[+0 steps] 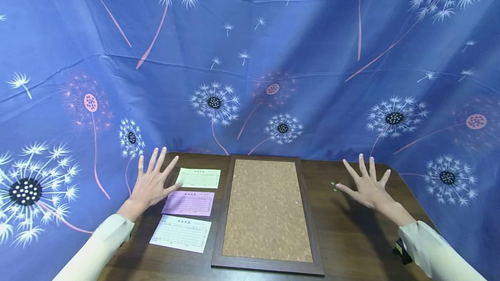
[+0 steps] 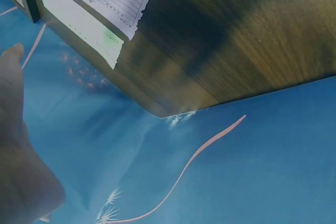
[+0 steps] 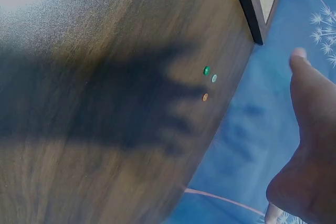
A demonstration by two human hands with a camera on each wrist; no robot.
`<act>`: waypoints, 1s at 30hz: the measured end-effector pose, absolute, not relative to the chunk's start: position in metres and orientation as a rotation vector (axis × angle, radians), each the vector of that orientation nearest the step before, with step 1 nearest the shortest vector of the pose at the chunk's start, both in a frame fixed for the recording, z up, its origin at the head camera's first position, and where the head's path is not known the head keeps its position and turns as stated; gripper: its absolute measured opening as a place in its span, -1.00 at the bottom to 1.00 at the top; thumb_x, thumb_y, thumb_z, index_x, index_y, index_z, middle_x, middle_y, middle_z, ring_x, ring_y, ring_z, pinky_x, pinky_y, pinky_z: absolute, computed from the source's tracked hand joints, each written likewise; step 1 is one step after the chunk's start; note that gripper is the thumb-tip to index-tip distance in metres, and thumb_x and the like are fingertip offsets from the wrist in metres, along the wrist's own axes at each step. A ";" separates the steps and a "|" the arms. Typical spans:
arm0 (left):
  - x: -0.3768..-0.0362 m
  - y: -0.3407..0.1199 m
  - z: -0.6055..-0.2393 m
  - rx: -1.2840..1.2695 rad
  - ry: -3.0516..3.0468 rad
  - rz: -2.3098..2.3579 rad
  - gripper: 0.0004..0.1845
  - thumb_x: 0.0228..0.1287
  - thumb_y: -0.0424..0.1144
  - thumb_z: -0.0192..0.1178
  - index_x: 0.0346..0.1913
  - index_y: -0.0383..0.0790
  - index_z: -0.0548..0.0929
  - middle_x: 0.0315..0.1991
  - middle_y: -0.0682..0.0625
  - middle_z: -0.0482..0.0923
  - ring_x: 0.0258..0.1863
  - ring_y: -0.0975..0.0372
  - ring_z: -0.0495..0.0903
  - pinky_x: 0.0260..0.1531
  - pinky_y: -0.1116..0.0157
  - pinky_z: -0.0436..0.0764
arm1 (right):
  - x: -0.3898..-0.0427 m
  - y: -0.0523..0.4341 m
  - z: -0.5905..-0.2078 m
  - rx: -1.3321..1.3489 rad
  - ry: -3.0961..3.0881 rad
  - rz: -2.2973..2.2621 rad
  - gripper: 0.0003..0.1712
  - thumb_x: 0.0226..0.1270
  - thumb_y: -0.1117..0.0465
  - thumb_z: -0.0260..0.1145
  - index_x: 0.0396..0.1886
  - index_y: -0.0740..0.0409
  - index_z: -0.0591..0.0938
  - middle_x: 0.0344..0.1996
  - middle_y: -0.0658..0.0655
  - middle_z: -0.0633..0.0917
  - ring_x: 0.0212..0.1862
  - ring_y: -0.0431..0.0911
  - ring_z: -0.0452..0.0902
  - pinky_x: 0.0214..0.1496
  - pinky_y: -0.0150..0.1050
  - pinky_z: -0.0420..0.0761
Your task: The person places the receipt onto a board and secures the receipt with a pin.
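Left hand (image 1: 150,182) hovering released, fingers spread, just beside green slip (image 1: 198,178). Right hand (image 1: 367,185) likewise splayed, grasping nothing, pins (image 1: 333,186) lying near its thumb.

The cork board (image 1: 267,211) lies flat at the middle of the table (image 1: 351,237) in front of me. To its left, three paper slips lie in a column: the far slip (image 1: 198,178), the middle slip (image 1: 189,203) and the near slip (image 1: 181,233). My left hand (image 1: 151,182) hovers just left of the far and middle slips. To the right of the board lie three small pins (image 1: 333,186), with my right hand (image 1: 368,185) just right of them. A cloth backdrop (image 1: 250,64) hangs behind the table.
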State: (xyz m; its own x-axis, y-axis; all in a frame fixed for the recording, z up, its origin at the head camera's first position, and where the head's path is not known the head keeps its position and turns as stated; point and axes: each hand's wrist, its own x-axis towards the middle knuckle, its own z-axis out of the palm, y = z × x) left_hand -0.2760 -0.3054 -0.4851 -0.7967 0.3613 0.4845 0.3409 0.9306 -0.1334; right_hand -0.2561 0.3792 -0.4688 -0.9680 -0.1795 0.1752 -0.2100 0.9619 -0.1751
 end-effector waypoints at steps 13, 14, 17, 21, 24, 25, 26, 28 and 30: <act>-0.286 -0.298 -0.486 -0.390 -2.716 -0.336 0.05 0.21 0.24 0.31 0.66 0.11 0.00 0.63 -0.32 -0.09 0.58 -0.26 -0.10 0.36 -0.44 -0.07 | -0.257 0.377 -0.471 0.337 -2.932 0.498 0.21 0.36 -0.26 0.32 0.68 -0.21 -0.28 0.62 0.43 -0.27 0.57 0.49 -0.55 0.23 0.74 -0.51; -0.287 -0.298 -0.487 -0.384 -2.720 -0.369 0.05 0.22 0.23 0.32 0.66 0.11 -0.01 0.62 -0.34 -0.07 0.57 -0.27 -0.08 0.34 -0.43 -0.05 | -0.257 0.376 -0.471 0.349 -2.921 0.534 0.21 0.37 -0.23 0.33 0.68 -0.19 -0.28 0.62 0.43 -0.28 0.58 0.47 -0.55 0.26 0.72 -0.50; -0.290 -0.298 -0.489 -0.378 -2.736 -0.486 0.03 0.24 0.17 0.32 0.66 0.10 -0.01 0.59 -0.38 0.00 0.54 -0.32 -0.05 0.29 -0.43 -0.03 | -0.256 0.372 -0.469 0.394 -2.902 0.627 0.20 0.38 -0.15 0.35 0.69 -0.14 -0.28 0.61 0.44 -0.30 0.60 0.43 -0.53 0.35 0.65 -0.50; -0.293 -0.298 -0.494 -0.355 -2.776 -0.607 0.02 0.27 0.15 0.30 0.66 0.04 -0.02 0.56 -0.40 0.06 0.49 -0.37 -0.01 0.24 -0.43 0.00 | -0.253 0.364 -0.470 0.462 -2.881 0.721 0.19 0.39 -0.08 0.36 0.69 -0.06 -0.25 0.60 0.49 -0.25 0.60 0.44 -0.44 0.43 0.59 -0.40; -0.295 -0.299 -0.498 -0.332 -2.808 -0.677 0.00 0.30 0.14 0.28 0.66 0.03 -0.03 0.52 -0.41 0.11 0.45 -0.41 0.01 0.20 -0.44 0.00 | -0.252 0.359 -0.473 0.505 -2.862 0.815 0.17 0.40 -0.03 0.37 0.69 -0.04 -0.22 0.60 0.50 -0.20 0.60 0.45 -0.39 0.44 0.58 -0.35; -0.296 -0.299 -0.500 -0.327 -2.811 -0.702 0.00 0.30 0.14 0.28 0.66 0.04 -0.02 0.50 -0.42 0.14 0.43 -0.43 0.03 0.18 -0.43 0.02 | -0.252 0.358 -0.474 0.513 -2.860 0.853 0.16 0.40 -0.01 0.36 0.69 -0.05 -0.22 0.61 0.48 -0.20 0.61 0.45 -0.40 0.45 0.58 -0.35; -0.297 -0.299 -0.501 -0.330 -2.817 -0.731 -0.01 0.31 0.12 0.28 0.66 0.04 -0.02 0.48 -0.43 0.15 0.40 -0.44 0.05 0.15 -0.43 0.03 | -0.251 0.356 -0.475 0.515 -2.858 0.886 0.15 0.41 0.00 0.36 0.69 -0.07 -0.22 0.61 0.47 -0.20 0.61 0.44 -0.40 0.45 0.58 -0.35; -0.300 -0.298 -0.505 -0.331 -2.828 -0.793 -0.04 0.32 0.10 0.29 0.65 0.05 0.01 0.44 -0.45 0.16 0.35 -0.43 0.07 0.10 -0.40 0.05 | -0.249 0.354 -0.477 0.514 -2.860 0.963 0.14 0.42 0.01 0.35 0.69 -0.12 -0.23 0.62 0.44 -0.21 0.61 0.43 -0.41 0.45 0.58 -0.35; -0.303 -0.298 -0.509 -0.321 -2.835 -0.823 -0.06 0.31 0.09 0.29 0.64 0.04 0.06 0.41 -0.44 0.18 0.30 -0.41 0.11 0.03 -0.36 0.11 | -0.248 0.351 -0.479 0.504 -2.866 1.012 0.13 0.43 0.00 0.35 0.69 -0.17 -0.23 0.63 0.42 -0.20 0.60 0.45 -0.38 0.43 0.59 -0.27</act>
